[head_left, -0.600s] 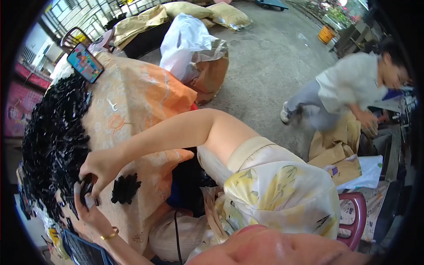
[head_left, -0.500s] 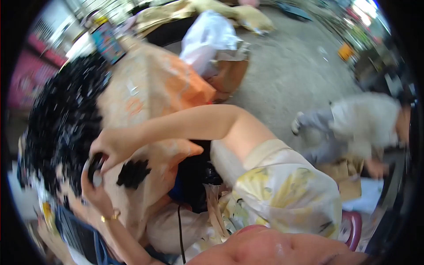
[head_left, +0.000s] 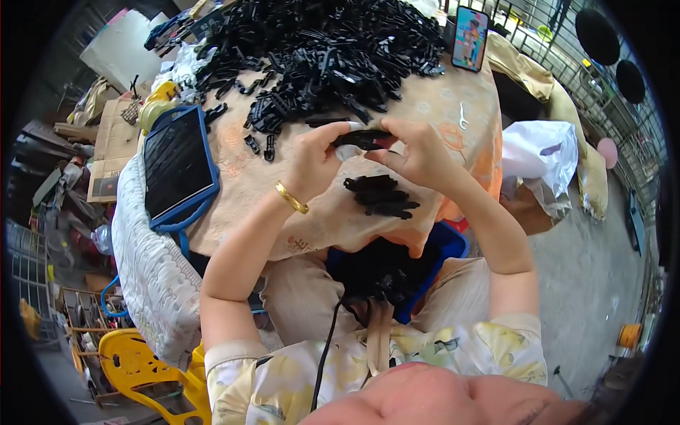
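Over the near part of the cloth-covered table point(head_left: 234, 163), my left hand point(head_left: 316, 159) and my right hand point(head_left: 423, 154) meet fingertip to fingertip. Both are closed on a slim black plastic piece point(head_left: 363, 139), partly hidden by the fingers; its exact kind is unclear. Something whitish shows at my left thumb. Just below the hands, a small row of similar black pieces point(head_left: 380, 196) lies side by side on the cloth. A large heap of black plastic parts point(head_left: 326, 53) covers the far part of the table. Under the near edge, a blue tub point(head_left: 455, 242) holds more black items.
A phone point(head_left: 469, 39) with a lit screen stands at the far right of the table. On the left is a blue-framed dark panel point(head_left: 180, 166). White plastic bag point(head_left: 542, 152) right of the table; yellow chair point(head_left: 145, 361) at lower left.
The view has swung, so the table now lies straight ahead. The other person at the right has left the view. Both hands stay together on a black piece.
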Demonstrator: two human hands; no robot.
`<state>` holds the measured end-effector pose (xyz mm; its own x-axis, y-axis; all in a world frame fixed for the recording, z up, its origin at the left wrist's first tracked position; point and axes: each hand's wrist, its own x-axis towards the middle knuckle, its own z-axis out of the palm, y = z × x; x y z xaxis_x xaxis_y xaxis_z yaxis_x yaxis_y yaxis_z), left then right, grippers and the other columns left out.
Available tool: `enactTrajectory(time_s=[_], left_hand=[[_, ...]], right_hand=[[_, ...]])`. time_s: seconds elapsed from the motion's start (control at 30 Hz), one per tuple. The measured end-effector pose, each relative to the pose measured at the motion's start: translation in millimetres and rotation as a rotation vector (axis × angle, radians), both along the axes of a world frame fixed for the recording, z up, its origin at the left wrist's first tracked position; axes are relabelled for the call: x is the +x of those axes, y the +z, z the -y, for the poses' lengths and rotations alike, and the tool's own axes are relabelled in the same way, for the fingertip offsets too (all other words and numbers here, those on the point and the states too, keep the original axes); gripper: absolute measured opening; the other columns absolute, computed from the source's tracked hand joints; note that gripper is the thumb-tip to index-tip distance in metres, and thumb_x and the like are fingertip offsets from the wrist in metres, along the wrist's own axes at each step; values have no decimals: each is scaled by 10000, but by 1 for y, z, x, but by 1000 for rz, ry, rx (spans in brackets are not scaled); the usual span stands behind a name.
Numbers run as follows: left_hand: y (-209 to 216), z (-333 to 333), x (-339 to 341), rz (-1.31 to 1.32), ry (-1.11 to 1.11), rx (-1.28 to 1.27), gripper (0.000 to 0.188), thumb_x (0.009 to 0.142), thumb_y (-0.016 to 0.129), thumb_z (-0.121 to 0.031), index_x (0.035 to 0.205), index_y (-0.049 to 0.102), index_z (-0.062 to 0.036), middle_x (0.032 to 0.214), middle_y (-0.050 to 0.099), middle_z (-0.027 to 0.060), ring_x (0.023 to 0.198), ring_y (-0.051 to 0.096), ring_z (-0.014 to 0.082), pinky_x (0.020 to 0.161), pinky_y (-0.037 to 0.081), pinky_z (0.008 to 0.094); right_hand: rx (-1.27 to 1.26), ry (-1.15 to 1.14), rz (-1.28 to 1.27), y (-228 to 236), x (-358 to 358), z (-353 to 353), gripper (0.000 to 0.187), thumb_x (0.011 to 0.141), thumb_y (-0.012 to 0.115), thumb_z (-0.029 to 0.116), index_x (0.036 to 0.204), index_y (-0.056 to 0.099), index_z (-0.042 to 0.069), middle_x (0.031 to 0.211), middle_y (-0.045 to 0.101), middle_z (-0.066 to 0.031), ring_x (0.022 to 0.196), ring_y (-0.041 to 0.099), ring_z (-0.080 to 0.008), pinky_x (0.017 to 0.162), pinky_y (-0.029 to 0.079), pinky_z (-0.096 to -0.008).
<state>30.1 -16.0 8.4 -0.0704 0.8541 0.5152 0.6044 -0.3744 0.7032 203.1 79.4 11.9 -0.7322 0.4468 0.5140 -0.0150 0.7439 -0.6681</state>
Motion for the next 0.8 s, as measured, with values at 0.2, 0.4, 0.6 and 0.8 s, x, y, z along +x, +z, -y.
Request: enactTrajectory(time_s=[0.2, 0.4, 0.6, 0.8], left_hand=[[6, 0, 4, -122, 8, 60, 317, 749, 689, -55, 1044, 597, 15, 829, 659, 49, 711, 570, 45, 627, 471, 199], [7, -5, -8, 123, -110, -196, 326, 749, 706, -90, 1036, 601, 21, 865, 651, 38, 754, 566, 59, 661, 477, 203], [-3, -9, -14, -135, -73, -238, 307, 748, 693, -264, 971, 647, -59, 823, 628, 141, 695, 596, 209, 629, 464, 293], [-12, -7, -13, -329, -251, -156, 288, 784, 634, -314, 890, 643, -47, 765, 575, 136, 804, 520, 286, 740, 419, 357]], right_hand=[[-26, -4, 32, 9, 5, 3, 194, 729, 683, 86, 874, 609, -20, 724, 616, -124, 672, 598, -161, 641, 458, -266], [-8, -42, -6, 4, 1, 4, 127, 725, 671, 91, 832, 651, 26, 702, 605, -129, 617, 596, -173, 568, 453, -267], [-408, 206, 134, -8, 2, -37, 211, 827, 633, 151, 976, 623, 3, 820, 620, -5, 683, 547, -74, 614, 446, -222], [179, -298, 164, -4, -43, -47, 245, 756, 678, 234, 848, 643, 10, 717, 628, -118, 653, 612, -201, 601, 470, -294]])
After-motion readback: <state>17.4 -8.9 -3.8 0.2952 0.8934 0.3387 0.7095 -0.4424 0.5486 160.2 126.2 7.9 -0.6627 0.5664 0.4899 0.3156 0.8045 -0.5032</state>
